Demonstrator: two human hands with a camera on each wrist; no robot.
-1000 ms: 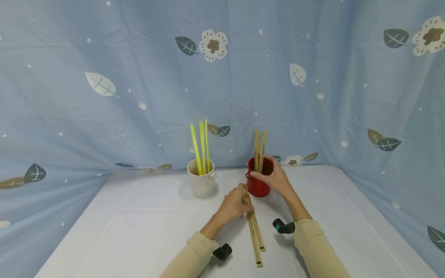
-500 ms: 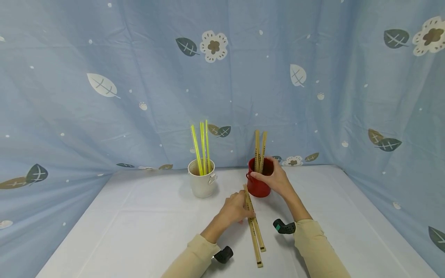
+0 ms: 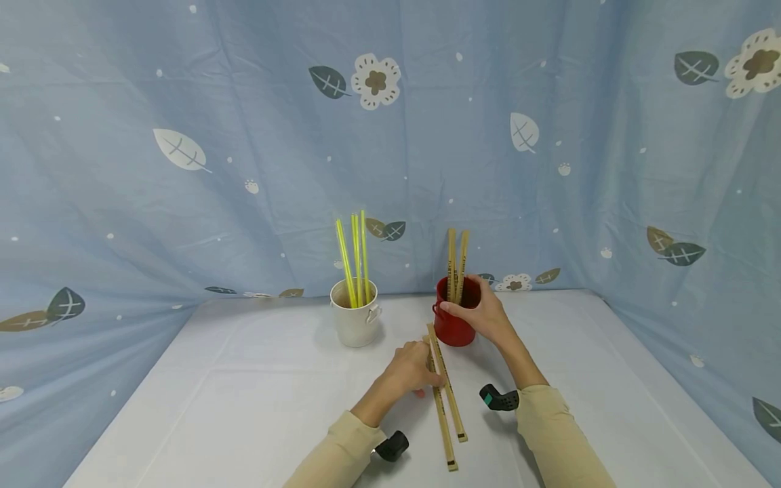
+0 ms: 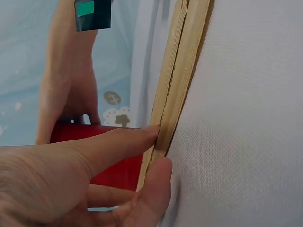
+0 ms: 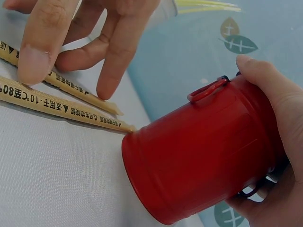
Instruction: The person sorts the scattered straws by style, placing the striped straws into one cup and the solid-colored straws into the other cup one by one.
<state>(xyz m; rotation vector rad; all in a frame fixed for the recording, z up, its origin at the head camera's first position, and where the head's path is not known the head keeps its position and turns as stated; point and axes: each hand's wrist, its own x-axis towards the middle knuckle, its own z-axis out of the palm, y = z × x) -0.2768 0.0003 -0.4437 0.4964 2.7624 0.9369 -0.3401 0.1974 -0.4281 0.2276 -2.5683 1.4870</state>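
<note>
Two straws in tan printed paper wrappers lie on the white table in the head view, the left one (image 3: 442,420) slightly apart from the right one (image 3: 455,410). My left hand (image 3: 407,369) pinches the left straw between thumb and fingers near its upper part. In the right wrist view the thumb (image 5: 35,64) lies on that wrapper. My right hand (image 3: 486,315) grips the rim of a small red bucket (image 3: 450,331), which stands upright. Several wrapped straws (image 3: 451,261) stand in it. The far end of the right straw lies close by the bucket's base.
A white bucket (image 3: 354,330) with several bright yellow sticks (image 3: 345,261) stands left of the red one. Behind both hangs a blue patterned curtain (image 3: 274,135). Black wrist cameras (image 3: 392,446) stick out from the beige sleeves (image 3: 552,427).
My left hand has drawn back slightly toward me, and the left straw has shifted left, away from its neighbour. My right hand and the red bucket have stayed in place.
</note>
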